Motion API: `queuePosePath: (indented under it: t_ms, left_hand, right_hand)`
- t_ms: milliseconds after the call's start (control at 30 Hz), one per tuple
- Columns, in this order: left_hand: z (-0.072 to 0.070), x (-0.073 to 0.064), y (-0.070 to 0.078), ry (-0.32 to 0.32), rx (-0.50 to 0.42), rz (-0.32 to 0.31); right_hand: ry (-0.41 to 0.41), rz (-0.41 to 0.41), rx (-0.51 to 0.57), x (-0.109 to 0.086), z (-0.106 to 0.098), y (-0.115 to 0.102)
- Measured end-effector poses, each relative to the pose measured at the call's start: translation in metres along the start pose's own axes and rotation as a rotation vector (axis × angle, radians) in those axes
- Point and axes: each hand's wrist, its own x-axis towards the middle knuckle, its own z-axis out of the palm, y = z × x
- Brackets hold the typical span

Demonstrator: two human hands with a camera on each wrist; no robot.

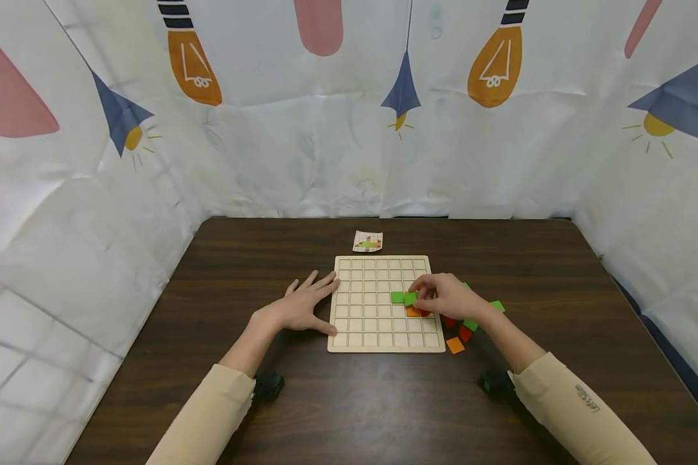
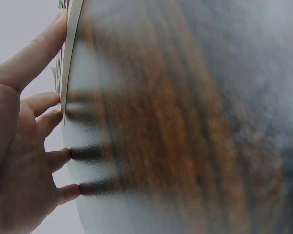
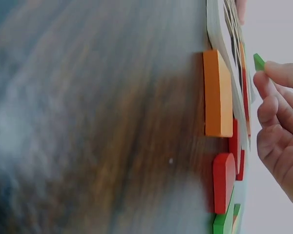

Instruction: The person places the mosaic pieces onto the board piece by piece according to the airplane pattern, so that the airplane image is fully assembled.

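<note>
A pale wooden grid board (image 1: 361, 326) lies on the dark table. My left hand (image 1: 295, 309) is spread at its left edge, with thumb and fingertips touching the rim; the left wrist view shows the thumb (image 2: 44, 46) straight against it. Over the board's right half, my right hand (image 1: 446, 296) pinches a green square tile (image 1: 410, 299) between thumb and fingers. In the right wrist view that green tile (image 3: 259, 62) is held clear above the board. Another green tile (image 1: 397, 297) sits in the grid, with an orange tile (image 1: 413, 311) and a red tile (image 1: 424, 313) just below.
Loose tiles lie right of the board, among them an orange tile (image 1: 455, 345), a red tile (image 1: 465, 333) and a green tile (image 1: 497, 305), some partly behind my right arm. A small picture card (image 1: 368, 241) lies beyond the board. Patterned white cloth (image 1: 326, 155) hangs behind the table.
</note>
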Motion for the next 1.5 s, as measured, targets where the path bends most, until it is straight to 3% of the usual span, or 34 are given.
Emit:
queuePosePath:
  t_ms: [233, 1500]
  left_hand:
    - [-0.001, -0.002, 0.001, 0.007, 0.0, 0.006]
    - [-0.001, 0.0, 0.003, 0.011, -0.007, 0.009]
  right_hand:
    - [-0.014, -0.055, 0.005, 0.003, 0.005, -0.003]
    - [-0.056, -0.045, -0.052, 0.011, 0.021, -0.018]
